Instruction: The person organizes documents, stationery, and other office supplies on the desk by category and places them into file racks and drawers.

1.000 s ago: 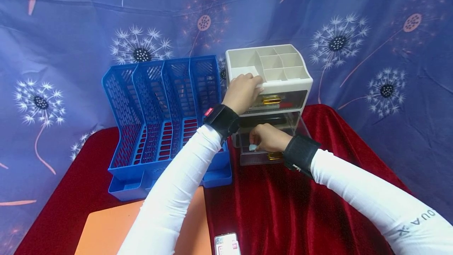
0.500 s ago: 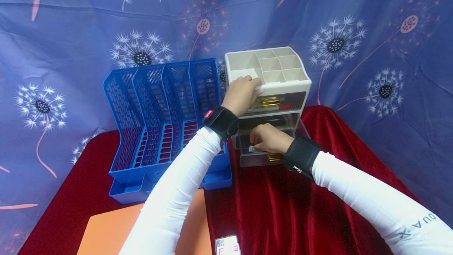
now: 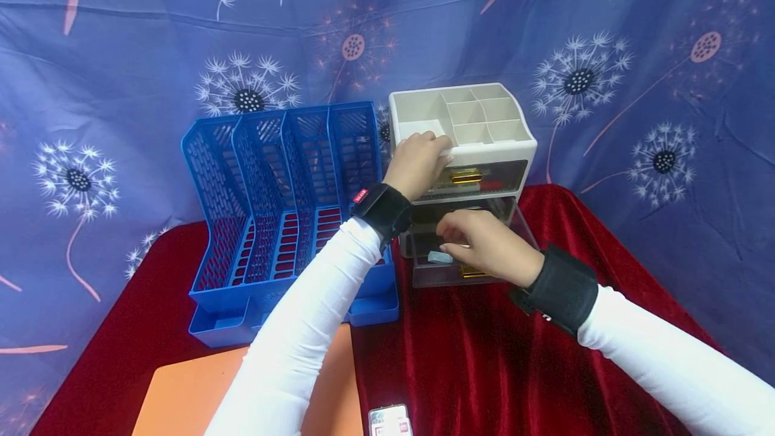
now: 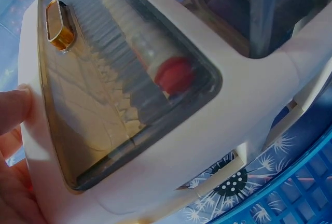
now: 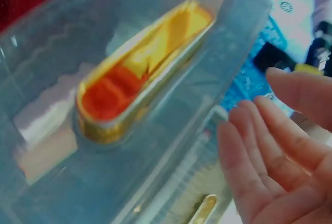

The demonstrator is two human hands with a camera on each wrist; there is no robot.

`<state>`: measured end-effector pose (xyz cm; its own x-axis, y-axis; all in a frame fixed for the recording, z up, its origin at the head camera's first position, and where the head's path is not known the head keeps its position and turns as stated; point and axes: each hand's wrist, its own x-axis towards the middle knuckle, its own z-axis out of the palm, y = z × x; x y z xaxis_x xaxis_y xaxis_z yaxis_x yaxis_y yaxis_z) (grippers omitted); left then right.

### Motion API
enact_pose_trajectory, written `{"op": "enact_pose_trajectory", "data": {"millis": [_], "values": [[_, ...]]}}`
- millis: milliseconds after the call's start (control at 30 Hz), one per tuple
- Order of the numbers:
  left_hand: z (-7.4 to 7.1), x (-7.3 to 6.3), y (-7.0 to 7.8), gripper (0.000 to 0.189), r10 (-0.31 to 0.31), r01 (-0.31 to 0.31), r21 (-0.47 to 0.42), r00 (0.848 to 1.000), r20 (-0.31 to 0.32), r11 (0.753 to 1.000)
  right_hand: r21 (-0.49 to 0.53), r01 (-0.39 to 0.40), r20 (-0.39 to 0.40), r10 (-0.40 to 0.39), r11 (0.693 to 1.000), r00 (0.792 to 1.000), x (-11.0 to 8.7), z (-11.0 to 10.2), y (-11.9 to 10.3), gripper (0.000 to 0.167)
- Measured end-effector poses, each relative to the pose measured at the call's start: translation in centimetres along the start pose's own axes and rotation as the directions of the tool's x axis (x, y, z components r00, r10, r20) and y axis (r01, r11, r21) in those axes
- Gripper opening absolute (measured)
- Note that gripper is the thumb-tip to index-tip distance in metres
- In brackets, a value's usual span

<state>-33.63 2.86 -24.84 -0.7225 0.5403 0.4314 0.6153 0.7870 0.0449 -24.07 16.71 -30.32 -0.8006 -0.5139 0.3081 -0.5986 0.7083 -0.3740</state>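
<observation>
My left hand [image 3: 418, 163] grips the front top edge of a white desktop drawer organizer [image 3: 496, 151], its thumb [image 4: 14, 107] on the front rim in the left wrist view. Below the shut upper drawer [image 3: 499, 177], a clear lower drawer [image 3: 438, 279] is pulled out. A small pale block [image 3: 440, 258] lies in that drawer near its front. Over the drawer, just right of the block and apart from it, is my right hand [image 3: 493, 244], holding nothing. In the right wrist view its fingers [image 5: 280, 151] are loosely bent beside the drawer front's gold handle [image 5: 148, 68].
A blue file rack [image 3: 284, 194] with several upright slots stands left of the organizer. In front lie an orange sheet [image 3: 188, 389] and a small white box [image 3: 389, 420] on the red velvet cloth [image 3: 472, 362]. A red-ended item [image 4: 175, 75] shows inside the upper drawer.
My right hand has let go of the pale block and moved right, away from it. The block now lies in the drawer. The left hand keeps its hold on the organizer.
</observation>
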Motion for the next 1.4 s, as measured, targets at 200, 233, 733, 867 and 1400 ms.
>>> {"op": "enact_pose_trajectory", "data": {"millis": [200, 233, 733, 867, 1400], "values": [[0.1, 0.1, 0.0, 0.028, -0.005, 0.005, -0.008, 1.000, 0.000, 1.000, -0.057, 0.141, -0.128, -0.148, 0.988, 0.981, -3.1, 0.7, -1.0, 0.024], [0.1, 0.2, 0.0, 0.028, -0.006, 0.006, -0.007, 1.000, 0.000, 1.000, -0.087, 0.164, -0.150, -0.175, 0.983, 0.973, -3.6, 0.9, -1.0, 0.026], [0.2, 0.4, -0.1, 0.028, -0.006, 0.006, -0.015, 1.000, 0.001, 1.000, -0.373, 0.340, -0.290, -0.457, 0.863, 0.841, -8.0, 4.1, 1.0, 0.043], [0.1, 0.4, 0.0, 0.028, -0.009, 0.009, -0.021, 1.000, 0.008, 1.000, -0.440, 0.334, -0.288, -0.484, 0.833, 0.826, -8.3, 4.5, 1.7, 0.046], [0.0, 0.3, 0.1, 0.029, -0.015, 0.015, -0.018, 1.000, 0.014, 1.000, -0.451, 0.318, -0.320, -0.483, 0.834, 0.815, -7.7, 5.6, 3.7, 0.044]]}}
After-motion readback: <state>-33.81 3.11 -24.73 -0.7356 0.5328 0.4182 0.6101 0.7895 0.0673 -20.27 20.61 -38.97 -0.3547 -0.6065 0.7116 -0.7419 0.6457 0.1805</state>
